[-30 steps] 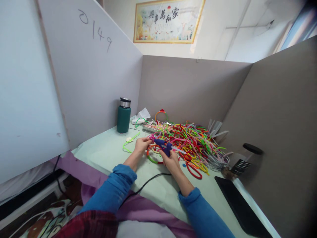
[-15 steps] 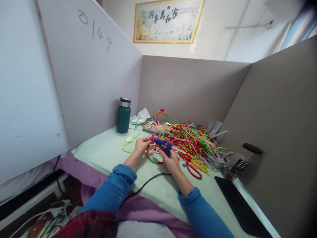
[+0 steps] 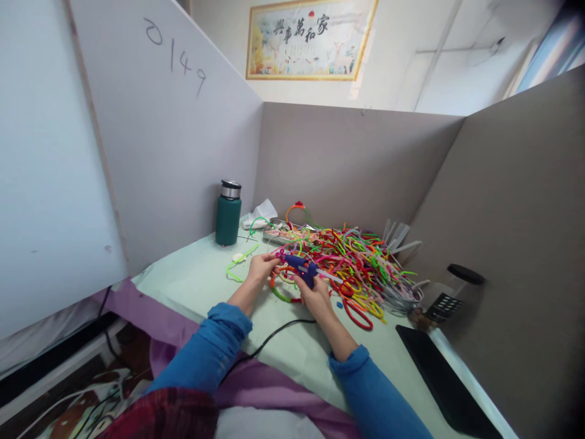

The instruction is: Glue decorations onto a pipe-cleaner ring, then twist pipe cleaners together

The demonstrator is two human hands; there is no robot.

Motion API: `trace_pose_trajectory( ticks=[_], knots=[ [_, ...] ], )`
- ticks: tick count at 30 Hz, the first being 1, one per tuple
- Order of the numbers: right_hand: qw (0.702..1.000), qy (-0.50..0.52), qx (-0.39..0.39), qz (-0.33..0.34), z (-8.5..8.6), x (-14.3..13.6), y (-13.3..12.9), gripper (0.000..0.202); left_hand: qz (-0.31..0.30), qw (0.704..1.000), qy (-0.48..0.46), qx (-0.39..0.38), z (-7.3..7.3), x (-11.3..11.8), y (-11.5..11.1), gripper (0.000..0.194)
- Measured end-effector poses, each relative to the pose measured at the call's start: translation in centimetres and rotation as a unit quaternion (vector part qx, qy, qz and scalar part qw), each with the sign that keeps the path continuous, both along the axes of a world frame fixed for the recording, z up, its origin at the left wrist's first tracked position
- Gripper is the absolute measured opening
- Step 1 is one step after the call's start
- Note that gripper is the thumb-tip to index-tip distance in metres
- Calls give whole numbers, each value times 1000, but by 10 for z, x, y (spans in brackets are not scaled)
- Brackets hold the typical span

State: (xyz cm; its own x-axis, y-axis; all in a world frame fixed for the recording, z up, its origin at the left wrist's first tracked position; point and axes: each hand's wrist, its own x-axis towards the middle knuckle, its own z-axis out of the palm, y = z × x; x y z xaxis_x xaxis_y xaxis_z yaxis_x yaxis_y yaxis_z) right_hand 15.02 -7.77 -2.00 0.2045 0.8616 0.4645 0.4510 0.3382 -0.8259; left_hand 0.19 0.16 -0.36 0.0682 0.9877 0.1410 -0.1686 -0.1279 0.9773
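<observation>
Starting L: smooth teal bottle (image 3: 228,219) w/ steel collar and dark lid, upright on counter (image 3: 183,271) under pale-green, paper-like cover. Then bent lime pipe cleaner (image 3: 234,275), fuzzy, next to flat whitish disc (image 3: 238,258). Near mid-counter, L hand (image 3: 264,268) w/ fingers pinching small magenta piece (image 3: 280,253), looped, flower-like, held up right by nozzle of blue glue gun (image 3: 299,265). Prob. partway thru, at a gluing stage: loops apparently formed already, no finished join visible. Can't make out any glue bead or exact nozzle contact at this size. Just beneath, on counter, multicolour ring (image 3: 282,297) in orange, green and red, soft-looking, partly hidden; can't tell closed from open. At back, behind shallow metal tray (image 3: 274,240), orange-green hoop (image 3: 298,207) w/ red top, maybe a completed one. Moving R: R hand (image 3: 315,299) w/ fingers wrapped round glue gun's handle; hard plastic body, translucent glue stick (image 3: 329,276) jutting out rear, trigger hidden. Beyond, big tangled pile (image 3: 361,253) of fuzzy stems, many colours, plenty unused; red-handled scissors (image 3: 349,297) at near edge, prob. Far R: clear jar (image 3: 445,302) w/ black lid, then flat black slab (image 3: 445,381).
</observation>
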Motion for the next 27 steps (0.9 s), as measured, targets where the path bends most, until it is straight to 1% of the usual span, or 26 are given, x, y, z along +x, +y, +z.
trace_pose_trajectory(
  ticks=[5,9,18,27],
  knots=[
    [1000,-7,6,-1,0,1,0,43,2,1000,-15,-1,0,-1,0,11],
    [1000,-5,9,-4,0,1,0,43,6,1000,-11,-2,2,-1,-1,10],
    [1000,4,13,18,3,-5,-2,40,3,1000,3,4,0,0,0,11],
    [1000,8,6,18,4,-5,-2,39,10,1000,-1,9,4,-1,-3,9]
  ],
)
